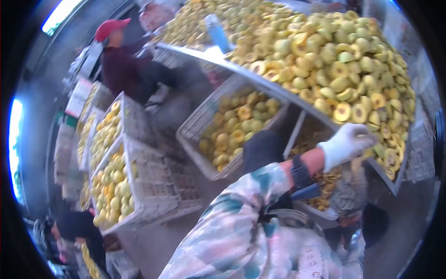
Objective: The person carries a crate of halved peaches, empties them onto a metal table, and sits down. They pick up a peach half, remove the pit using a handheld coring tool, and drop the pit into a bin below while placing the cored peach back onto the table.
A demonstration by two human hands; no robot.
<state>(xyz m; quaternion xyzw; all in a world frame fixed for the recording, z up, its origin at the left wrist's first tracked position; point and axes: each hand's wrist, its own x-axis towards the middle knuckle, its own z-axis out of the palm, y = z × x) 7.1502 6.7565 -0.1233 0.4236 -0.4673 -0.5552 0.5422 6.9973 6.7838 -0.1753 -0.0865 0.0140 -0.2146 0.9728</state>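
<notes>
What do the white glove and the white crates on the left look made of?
White glove: matte, perhaps fabric or thin rubber; it fits closely, but blur hides any weave.
White crates: likely dull-finished moulded plastic, given their slotted walls.

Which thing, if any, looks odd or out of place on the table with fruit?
The blue cylindrical object near the table's edge seems out of place: it has halved fruit on both sides. I cannot tell what it is.

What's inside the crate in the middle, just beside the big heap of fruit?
The crate holds yellow-green fruit, some showing orange cut faces. Whatever lies beneath the top layer is covered, and a dark shape hides the crate's lower right part.
</notes>
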